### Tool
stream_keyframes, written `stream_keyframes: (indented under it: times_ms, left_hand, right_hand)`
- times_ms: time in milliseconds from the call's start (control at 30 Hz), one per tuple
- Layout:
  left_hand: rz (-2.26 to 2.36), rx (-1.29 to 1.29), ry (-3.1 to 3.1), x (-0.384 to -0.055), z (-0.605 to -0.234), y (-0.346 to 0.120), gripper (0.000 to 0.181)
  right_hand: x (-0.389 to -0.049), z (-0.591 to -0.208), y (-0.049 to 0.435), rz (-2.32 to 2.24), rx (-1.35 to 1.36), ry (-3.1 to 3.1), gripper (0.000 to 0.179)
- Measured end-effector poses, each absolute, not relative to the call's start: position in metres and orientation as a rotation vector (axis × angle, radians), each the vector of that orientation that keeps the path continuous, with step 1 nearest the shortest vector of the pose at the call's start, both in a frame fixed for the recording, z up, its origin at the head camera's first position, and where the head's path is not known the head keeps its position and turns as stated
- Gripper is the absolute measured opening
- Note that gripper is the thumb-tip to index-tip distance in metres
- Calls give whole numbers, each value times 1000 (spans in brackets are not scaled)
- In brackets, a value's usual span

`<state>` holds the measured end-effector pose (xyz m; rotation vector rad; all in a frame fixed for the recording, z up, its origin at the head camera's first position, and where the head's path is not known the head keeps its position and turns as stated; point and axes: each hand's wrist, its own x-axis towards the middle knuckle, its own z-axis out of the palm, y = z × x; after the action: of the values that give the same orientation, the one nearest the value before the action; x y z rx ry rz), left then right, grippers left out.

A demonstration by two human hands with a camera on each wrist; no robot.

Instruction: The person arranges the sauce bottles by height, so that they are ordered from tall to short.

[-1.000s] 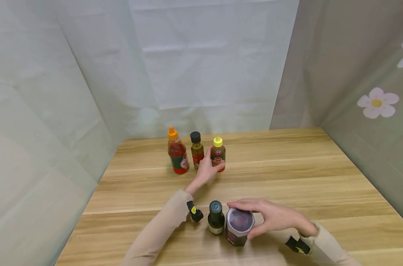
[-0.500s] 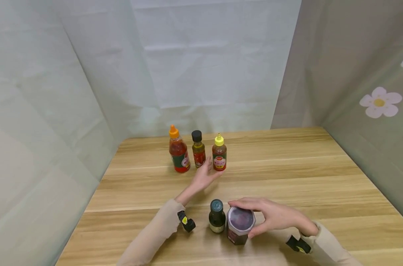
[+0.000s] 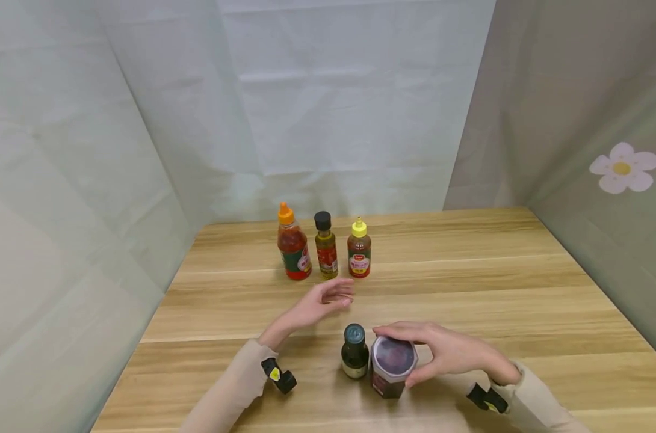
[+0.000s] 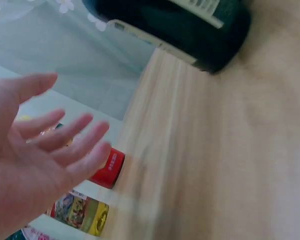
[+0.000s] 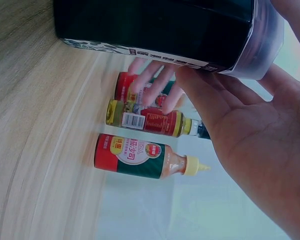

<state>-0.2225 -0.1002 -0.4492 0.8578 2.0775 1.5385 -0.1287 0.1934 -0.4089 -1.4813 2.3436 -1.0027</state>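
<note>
My right hand (image 3: 442, 352) grips a dark, faceted jar (image 3: 389, 385) by its pale translucent lid, thumb on one side and fingers on the other. Close on the jar's left stands a small dark bottle (image 3: 355, 361) with a blue-green cap. My left hand (image 3: 317, 304) is over the table with loosely bent fingers and holds nothing; the left wrist view shows its palm and spread fingers. Just beyond it stand a yellow-capped squeeze bottle (image 3: 359, 252) of red sauce and a black-capped bottle (image 3: 327, 249). To their left is an orange-capped sauce bottle (image 3: 293, 252).
The three sauce bottles form a row toward the back of the wooden table (image 3: 469, 288). Pale fabric (image 3: 339, 108) hangs behind the table, and a flower-patterned sheet (image 3: 620, 210) borders its right side.
My left hand has let go of the yellow-capped squeeze bottle and drawn back toward me and to the left. The right hand stays on the jar.
</note>
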Motion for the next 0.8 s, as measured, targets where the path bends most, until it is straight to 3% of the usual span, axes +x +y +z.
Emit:
stream_keyframes:
  times_ms: [367, 600, 800]
  left_hand:
    - [1412, 1117, 1681, -199, -450, -125, 67]
    - [1393, 1033, 1687, -180, -458, -118, 84]
    - [1427, 965, 1778, -168, -466, -108, 79]
  right_hand:
    - [-128, -407, 194, -992, -1459, 2344, 81]
    - [-127, -408, 194, -977, -1456, 2354, 80]
    - [-128, -409, 193, -1001, -1446, 2340, 81]
